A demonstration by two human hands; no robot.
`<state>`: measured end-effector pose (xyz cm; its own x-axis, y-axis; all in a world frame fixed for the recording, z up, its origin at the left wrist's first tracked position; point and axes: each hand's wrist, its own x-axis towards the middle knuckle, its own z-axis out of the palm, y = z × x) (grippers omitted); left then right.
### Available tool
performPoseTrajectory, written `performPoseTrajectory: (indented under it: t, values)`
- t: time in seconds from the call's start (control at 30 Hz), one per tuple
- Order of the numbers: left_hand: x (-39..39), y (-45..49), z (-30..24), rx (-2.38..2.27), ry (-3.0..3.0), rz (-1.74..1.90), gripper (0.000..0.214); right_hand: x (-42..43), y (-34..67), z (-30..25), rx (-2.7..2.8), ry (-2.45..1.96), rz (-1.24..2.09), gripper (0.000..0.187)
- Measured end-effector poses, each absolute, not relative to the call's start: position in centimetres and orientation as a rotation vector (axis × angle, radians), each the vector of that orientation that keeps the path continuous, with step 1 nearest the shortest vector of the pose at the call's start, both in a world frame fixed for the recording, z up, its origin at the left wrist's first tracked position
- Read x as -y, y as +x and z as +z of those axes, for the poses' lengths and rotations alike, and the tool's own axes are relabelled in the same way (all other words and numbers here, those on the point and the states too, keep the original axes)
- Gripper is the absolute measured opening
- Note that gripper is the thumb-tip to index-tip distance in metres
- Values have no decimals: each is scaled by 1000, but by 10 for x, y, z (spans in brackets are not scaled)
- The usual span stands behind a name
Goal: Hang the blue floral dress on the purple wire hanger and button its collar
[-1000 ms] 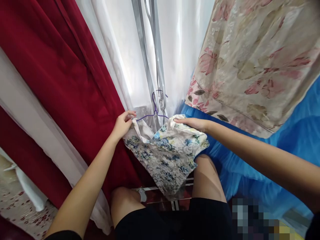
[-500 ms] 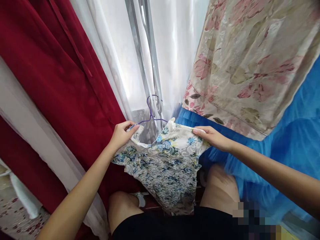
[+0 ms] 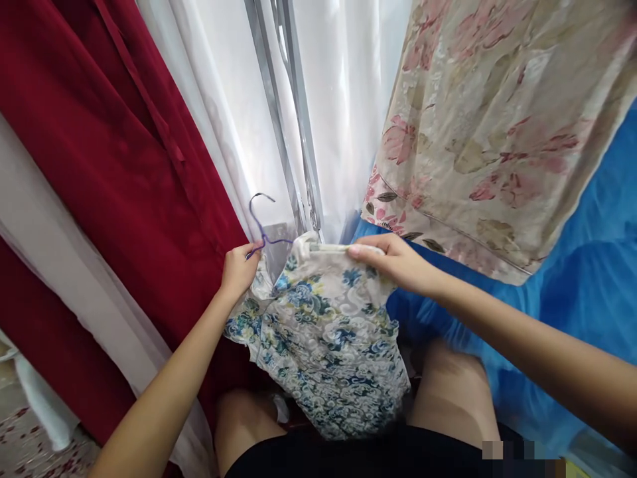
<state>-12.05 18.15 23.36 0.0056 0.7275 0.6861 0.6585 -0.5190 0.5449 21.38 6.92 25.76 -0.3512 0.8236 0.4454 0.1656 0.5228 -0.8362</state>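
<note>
A white blouse (image 3: 338, 332) with blue and yellow floral print hangs between my hands, over my lap. Inside its neckline sits a purple wire hanger (image 3: 263, 229), its hook pointing up. My left hand (image 3: 239, 271) is closed at the left shoulder, pinching the hanger's arm beside the neckline. At the other shoulder my right hand (image 3: 393, 260) pinches the cream shoulder edge between thumb and fingers. The hanger's right arm goes out of sight under the cloth.
Red curtain cloth (image 3: 149, 172) and white drapes (image 3: 338, 99) hang ahead, with grey metal poles (image 3: 298, 119) between. At right, a floral cloth (image 3: 478, 146) hangs over blue tulle (image 3: 572, 252). My bare knees (image 3: 452, 385) flank the blouse.
The hanger has moved left toward my left hand, which now grips near its arm. My right hand and the blouse's right shoulder have shifted left and slightly up.
</note>
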Motion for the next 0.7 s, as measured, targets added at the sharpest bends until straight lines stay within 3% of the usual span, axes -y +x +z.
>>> performPoseTrajectory:
  t: [0.2, 0.33, 0.57, 0.63, 0.7]
  values:
    - [-159, -117, 208, -1202, 1812, 1726, 75, -36, 184, 248, 2380, -527, 864, 38]
    - [-121, -94, 212, -750, 1612, 1705, 83, -48, 183, 222, 2492, -715, 522, 31]
    - [-75, -41, 218, -371, 1288, 1207, 66, -64, 164, 184, 2432, -691, -101, 98]
    - [-70, -30, 218, -329, 1311, 1236, 61, -62, 160, 175, 2400, -763, -153, 99]
    - [-70, -23, 217, -316, 1404, 1309, 55, -57, 162, 167, 2356, -882, -141, 86]
